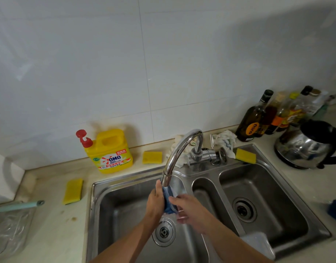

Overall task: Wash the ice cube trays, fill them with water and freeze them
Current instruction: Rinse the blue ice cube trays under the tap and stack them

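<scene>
Over the left basin [114, 205], directly under the tap spout [174, 154]: blue ice cube tray [170, 203] held on edge, nearly upright. Left hand [155, 202] grips its far-left side, and right hand [188, 207] is curled round the other side, thumb across the face. Flow is too blurred to confirm.

Judgement: washing step, early in the task. Best to tilt the pockets toward the stream and rub each one, keeping the tray low to limit splash.

Nearby: yellow detergent bottle [112, 154] and sponge [152, 157] behind the basin, within reach. A clear plastic container [258, 243] sits on the divider near the right forearm and could be knocked. Kettle [305, 149] stands well apart.
</scene>
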`<state>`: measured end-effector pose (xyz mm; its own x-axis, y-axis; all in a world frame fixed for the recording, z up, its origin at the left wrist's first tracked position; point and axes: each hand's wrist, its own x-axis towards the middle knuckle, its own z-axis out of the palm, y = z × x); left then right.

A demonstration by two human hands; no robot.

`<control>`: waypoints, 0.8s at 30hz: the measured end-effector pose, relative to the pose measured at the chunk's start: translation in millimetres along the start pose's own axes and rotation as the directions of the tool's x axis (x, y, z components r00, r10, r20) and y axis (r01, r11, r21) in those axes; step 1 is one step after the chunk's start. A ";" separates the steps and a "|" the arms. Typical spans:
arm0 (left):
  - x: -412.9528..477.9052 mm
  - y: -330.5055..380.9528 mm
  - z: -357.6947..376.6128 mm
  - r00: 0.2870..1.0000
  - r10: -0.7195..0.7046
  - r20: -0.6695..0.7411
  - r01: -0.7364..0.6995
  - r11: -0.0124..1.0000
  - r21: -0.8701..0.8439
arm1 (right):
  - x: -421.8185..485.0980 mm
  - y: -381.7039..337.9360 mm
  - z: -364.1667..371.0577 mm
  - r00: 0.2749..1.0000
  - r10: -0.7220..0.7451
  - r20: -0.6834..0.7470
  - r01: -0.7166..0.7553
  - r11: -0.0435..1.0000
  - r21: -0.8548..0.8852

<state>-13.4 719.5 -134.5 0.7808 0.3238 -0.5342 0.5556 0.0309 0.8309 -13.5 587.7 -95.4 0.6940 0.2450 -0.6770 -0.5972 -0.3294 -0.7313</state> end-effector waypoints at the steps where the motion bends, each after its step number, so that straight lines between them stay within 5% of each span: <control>1: 0.2 1.2 -0.5 1.000 -0.008 0.006 0.008 1.000 -0.009 | -0.3 -1.0 -3.0 1.000 -0.003 0.008 0.003 1.000 -0.001; 14: 3.0 6.2 -11.4 0.993 0.068 0.092 -0.068 0.998 0.000 | 2.1 -11.7 -2.2 0.998 -0.047 0.046 0.055 0.980 -0.189; 18: 6.3 5.0 -28.5 0.991 0.119 0.055 -0.128 0.970 0.206 | 2.9 -14.7 -12.6 0.998 -0.061 -0.031 0.052 0.973 -0.226; 24: 26.9 -10.7 -79.6 0.998 -0.050 0.032 0.044 0.985 0.167 | 6.2 -18.9 -78.3 0.973 -0.163 -0.162 0.098 0.931 -0.351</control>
<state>-21.1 803.2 -145.3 0.7608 0.2914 -0.5799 0.6294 -0.1133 0.7688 33.7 524.1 -79.3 0.8379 0.1446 -0.5263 -0.3470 -0.6031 -0.7182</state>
